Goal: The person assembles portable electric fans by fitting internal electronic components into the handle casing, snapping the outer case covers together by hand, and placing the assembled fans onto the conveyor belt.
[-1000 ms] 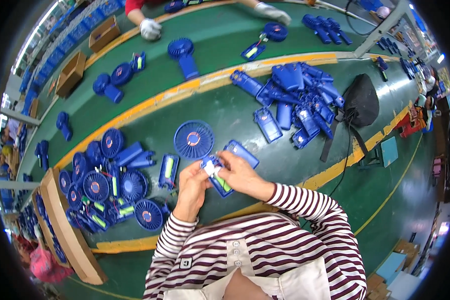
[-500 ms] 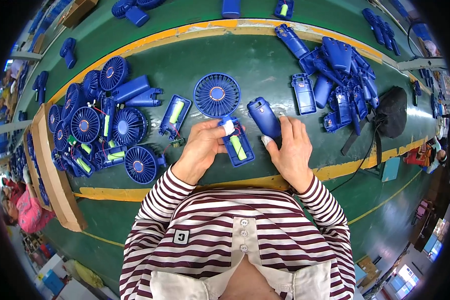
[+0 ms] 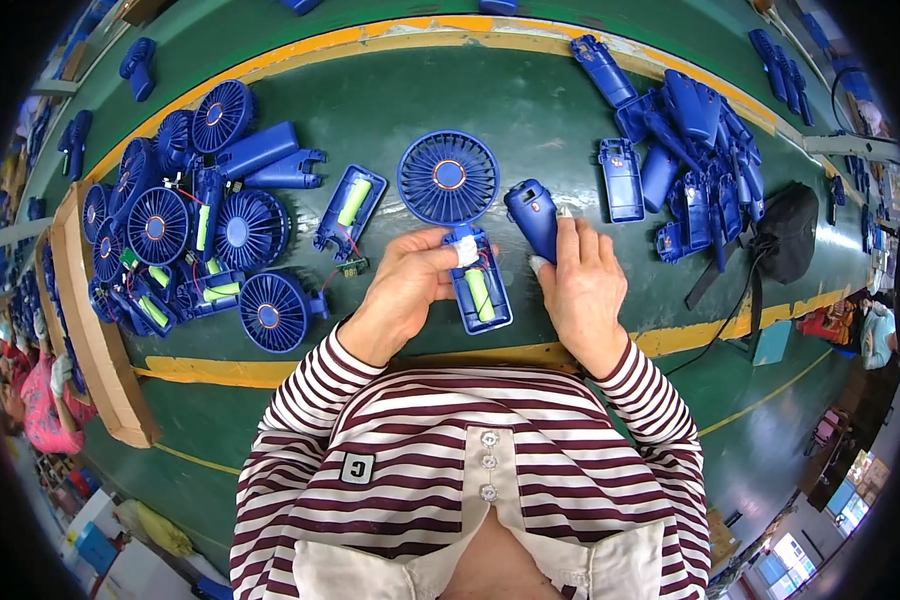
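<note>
My left hand (image 3: 406,290) is closed on a blue handheld fan (image 3: 448,178), its white-wrapped thumb pressing near the neck. The fan's round grille points away from me. Its handle lies open toward me, showing a light green battery (image 3: 480,296) and thin red wires. To the right, my right hand (image 3: 584,292) grips the lower end of a blue handle cover (image 3: 533,220), thumb on one side and fingers on the other. Left of the fan lies another open handle half (image 3: 350,208) with a green battery, wired to a small circuit board (image 3: 353,268).
Blue fans with wired batteries (image 3: 160,228) are heaped at the left beside a cardboard tray (image 3: 98,320). Empty blue handle shells (image 3: 705,170) pile up at the right, near a black pouch (image 3: 785,230) with a cable. A yellow-edged conveyor (image 3: 330,30) runs along the far side.
My right hand's fingers and thumb have closed in around the handle cover's lower end. My left hand keeps its hold on the fan. The whole view has shifted slightly.
</note>
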A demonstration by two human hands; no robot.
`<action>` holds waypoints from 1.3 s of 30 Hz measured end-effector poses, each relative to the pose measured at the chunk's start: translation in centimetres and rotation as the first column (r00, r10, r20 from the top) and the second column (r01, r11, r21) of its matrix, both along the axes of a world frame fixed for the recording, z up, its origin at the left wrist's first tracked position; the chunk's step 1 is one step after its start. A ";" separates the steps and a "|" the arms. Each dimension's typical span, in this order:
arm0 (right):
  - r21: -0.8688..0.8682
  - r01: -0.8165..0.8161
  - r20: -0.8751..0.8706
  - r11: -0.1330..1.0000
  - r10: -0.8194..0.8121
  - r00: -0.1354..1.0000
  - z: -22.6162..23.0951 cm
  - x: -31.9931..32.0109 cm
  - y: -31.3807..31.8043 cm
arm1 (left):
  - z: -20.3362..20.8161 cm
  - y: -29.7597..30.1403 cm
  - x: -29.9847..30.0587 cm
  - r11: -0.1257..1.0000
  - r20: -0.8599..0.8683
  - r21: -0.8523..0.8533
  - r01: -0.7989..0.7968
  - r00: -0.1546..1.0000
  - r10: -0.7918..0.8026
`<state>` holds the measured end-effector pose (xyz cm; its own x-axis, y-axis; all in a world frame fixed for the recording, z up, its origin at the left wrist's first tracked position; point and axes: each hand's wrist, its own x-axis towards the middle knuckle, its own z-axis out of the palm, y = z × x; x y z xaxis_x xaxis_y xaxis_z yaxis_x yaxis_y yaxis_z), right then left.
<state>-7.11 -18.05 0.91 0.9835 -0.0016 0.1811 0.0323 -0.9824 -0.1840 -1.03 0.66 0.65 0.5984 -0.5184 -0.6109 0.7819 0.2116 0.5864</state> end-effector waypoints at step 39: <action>0.248 -0.142 -0.243 0.958 0.204 0.948 4.9 0.1 4.9 | -0.4 -0.1 -0.7 0.966 -0.173 -0.217 -0.137 0.980 0.100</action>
